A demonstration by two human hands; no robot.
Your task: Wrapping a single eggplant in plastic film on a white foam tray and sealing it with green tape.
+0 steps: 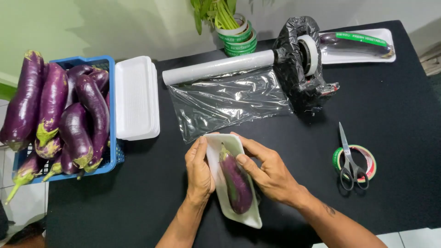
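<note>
Gripping both long sides of a white foam tray (215, 151), left hand (199, 171) is cupping the left edge and right hand (268, 172) is clamping the right edge, thumb resting on the eggplant (236, 180) lying lengthwise in it, lower centre of frame. Tray's top end is touching the edge of the pulled-out cling film (227, 103). Doing this well, I judge: keeping the tray level, eggplant centred, sliding it squarely onto the film so wrap is covering evenly.

Counts: one tray in hand, one eggplant in it. Blue crate (94, 62) at left is holding roughly nine or ten eggplants, exact number hidden. One stack of empty trays (136, 98). One film roll (218, 66), one dispenser (301, 62). One wrapped tray (358, 45) upper right. One pair of scissors (349, 158) lying on one tape roll (354, 161); about three tape rolls (239, 36) stacked at top.
</note>
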